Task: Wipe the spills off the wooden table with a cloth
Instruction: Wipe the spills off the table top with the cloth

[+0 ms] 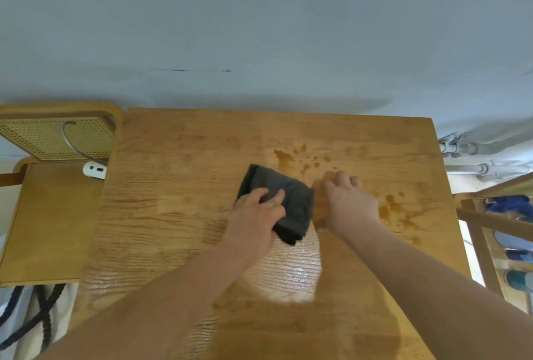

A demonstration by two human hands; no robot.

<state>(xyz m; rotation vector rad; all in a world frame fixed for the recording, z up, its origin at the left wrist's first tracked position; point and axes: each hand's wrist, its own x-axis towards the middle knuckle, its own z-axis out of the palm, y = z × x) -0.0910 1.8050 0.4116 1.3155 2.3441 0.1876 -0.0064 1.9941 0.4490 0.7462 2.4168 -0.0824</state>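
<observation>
A dark grey folded cloth lies on the wooden table near its middle. My left hand rests on the cloth's left part, fingers spread and pressing down on it. My right hand lies flat on the bare wood just right of the cloth, fingers apart, holding nothing. Brown spill patches spread behind the cloth. More brown spill blotches sit right of my right hand. A wet glossy streak shows on the wood between my forearms.
A wooden chair with a cane back stands left of the table, with a white power strip on its seat. A wooden rack with blue items is at the right. The wall runs behind the table.
</observation>
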